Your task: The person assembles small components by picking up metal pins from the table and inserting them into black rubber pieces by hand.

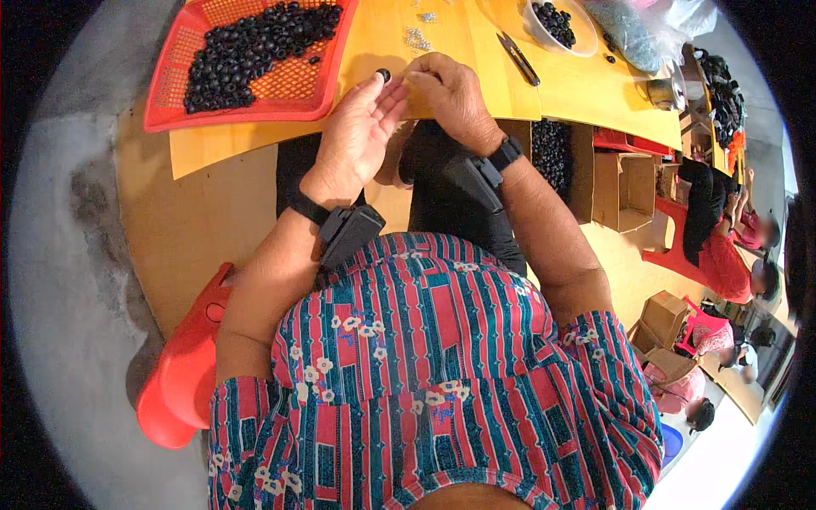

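My left hand [355, 132] is palm up above the table's near edge, its thumb and forefinger pinching a small round black part [384, 75]. Close beside it on the right, my right hand [452, 95] has its fingers curled together near the left fingertips. A small dark spot shows at those right fingers, too little to name. Beyond both hands, small silvery metal pieces [416, 38] lie on the yellow table [463, 42]. Left of my hands stands a red plastic basket [327, 102] with many black round parts [242, 64] in it.
Black snips or tweezers [518, 59] lie right of my hands. Farther right are a clear bowl [586, 41] of black parts, a plastic bag [646, 34] and a metal cup [665, 92]. Cardboard boxes [625, 191] sit below; a red stool [183, 374] is at left. Other people sit at right.
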### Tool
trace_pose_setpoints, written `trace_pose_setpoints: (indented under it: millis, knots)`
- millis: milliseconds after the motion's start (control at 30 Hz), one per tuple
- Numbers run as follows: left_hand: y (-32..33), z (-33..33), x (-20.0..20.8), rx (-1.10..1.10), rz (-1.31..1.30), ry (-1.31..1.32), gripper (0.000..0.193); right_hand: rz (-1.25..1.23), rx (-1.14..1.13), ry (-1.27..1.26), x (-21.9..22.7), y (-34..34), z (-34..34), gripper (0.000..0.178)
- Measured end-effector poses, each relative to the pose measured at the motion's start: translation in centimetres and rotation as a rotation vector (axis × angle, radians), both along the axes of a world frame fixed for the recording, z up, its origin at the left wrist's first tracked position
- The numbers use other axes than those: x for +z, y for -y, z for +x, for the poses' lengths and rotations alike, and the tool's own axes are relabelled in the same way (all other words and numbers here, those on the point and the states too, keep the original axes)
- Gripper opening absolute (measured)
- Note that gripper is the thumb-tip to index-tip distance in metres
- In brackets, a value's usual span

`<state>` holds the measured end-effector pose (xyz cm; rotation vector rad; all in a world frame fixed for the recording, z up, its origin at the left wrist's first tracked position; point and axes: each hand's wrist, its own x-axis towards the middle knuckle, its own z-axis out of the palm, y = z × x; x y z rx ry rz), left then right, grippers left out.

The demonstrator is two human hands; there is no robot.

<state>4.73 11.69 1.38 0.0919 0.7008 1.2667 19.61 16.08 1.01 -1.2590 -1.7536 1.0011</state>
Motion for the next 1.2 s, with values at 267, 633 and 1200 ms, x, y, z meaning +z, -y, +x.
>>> trace_pose_setpoints:
  millis: [267,633,1200]
  knots:
    - [-1.8,2.0,-0.1,0.014,-0.019,0.024,0.023,0.332,-0.083,0.172,0.1,-0.6,0.3,0.011]
    - [-0.5,3.3,3.5,-0.02,-0.042,0.135,0.027,0.603,-0.109,0.238,1.9,1.2,2.3,0.025]
    - [17.7,4.1,3.6,-0.031,0.011,0.25,0.023,0.276,-0.22,-0.272,2.4,19.5,2.2,0.012]
